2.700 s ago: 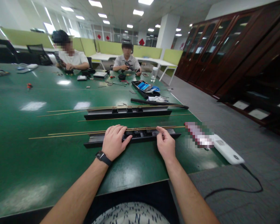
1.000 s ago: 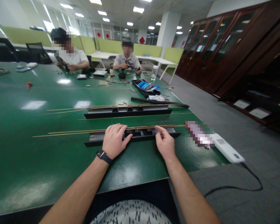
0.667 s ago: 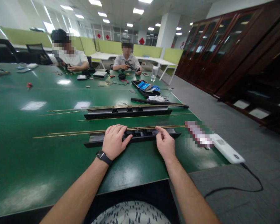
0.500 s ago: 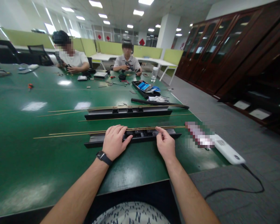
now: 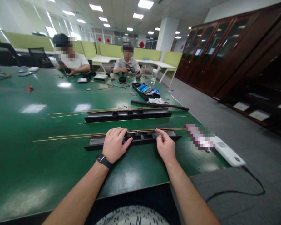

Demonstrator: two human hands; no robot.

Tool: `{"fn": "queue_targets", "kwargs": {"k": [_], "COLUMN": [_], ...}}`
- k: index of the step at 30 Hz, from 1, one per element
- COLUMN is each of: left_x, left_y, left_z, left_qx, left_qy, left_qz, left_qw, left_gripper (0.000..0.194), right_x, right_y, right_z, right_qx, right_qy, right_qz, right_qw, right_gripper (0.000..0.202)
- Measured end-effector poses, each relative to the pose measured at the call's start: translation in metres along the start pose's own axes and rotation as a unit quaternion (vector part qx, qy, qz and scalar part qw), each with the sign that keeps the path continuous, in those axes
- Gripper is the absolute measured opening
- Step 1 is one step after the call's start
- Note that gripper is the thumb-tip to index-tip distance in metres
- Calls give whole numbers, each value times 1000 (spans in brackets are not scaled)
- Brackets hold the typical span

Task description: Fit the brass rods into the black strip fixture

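Note:
Nearest to me on the green table is a long black rail (image 5: 95,144) with a grey inner face and dark blocks along its middle. Thin brass-coloured rods (image 5: 67,135) run along its far side and stick out past the left end. My left hand (image 5: 114,144), with a dark watch on its wrist, is closed over the rail and rods, its thumb on the near side. At the right part of the rail, my right hand (image 5: 165,146) is in a pinch, index finger reaching to the rods. What lies between those fingertips is hidden.
A second black rail (image 5: 128,117) with rods lies farther back. Beyond it are a black tube (image 5: 159,105), white gloves (image 5: 158,101) and a black tray (image 5: 140,93) with blue packets. A white power bank (image 5: 229,151) with a cable lies right. Two people sit across the table.
Both hands keep almost the same place on the rail and rods. The whole view has shifted slightly.

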State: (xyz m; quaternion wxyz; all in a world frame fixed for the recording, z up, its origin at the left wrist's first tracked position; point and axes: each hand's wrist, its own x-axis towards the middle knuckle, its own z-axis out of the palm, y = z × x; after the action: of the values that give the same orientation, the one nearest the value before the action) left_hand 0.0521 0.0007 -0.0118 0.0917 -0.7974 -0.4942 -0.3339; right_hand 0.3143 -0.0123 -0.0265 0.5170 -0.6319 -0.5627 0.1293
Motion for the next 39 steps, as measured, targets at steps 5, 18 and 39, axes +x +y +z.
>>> {"fn": "queue_targets", "kwargs": {"k": [5, 18, 39], "left_x": [0, 0, 0], "left_y": [0, -1, 0], "left_z": [1, 1, 0], "left_qx": [6, -1, -11], "left_qy": [-2, -7, -11], "left_qz": [2, -3, -10], "left_qw": [1000, 1000, 1000], "left_gripper": [38, 38, 37], "right_x": [0, 0, -1], "right_y": [-1, -2, 0], "right_z": [0, 0, 2], "right_qx": [-2, 5, 39], "right_qy": [3, 5, -20], "right_qz": [3, 4, -8], "right_qw": [1000, 1000, 999], "right_gripper": [44, 42, 40]}}
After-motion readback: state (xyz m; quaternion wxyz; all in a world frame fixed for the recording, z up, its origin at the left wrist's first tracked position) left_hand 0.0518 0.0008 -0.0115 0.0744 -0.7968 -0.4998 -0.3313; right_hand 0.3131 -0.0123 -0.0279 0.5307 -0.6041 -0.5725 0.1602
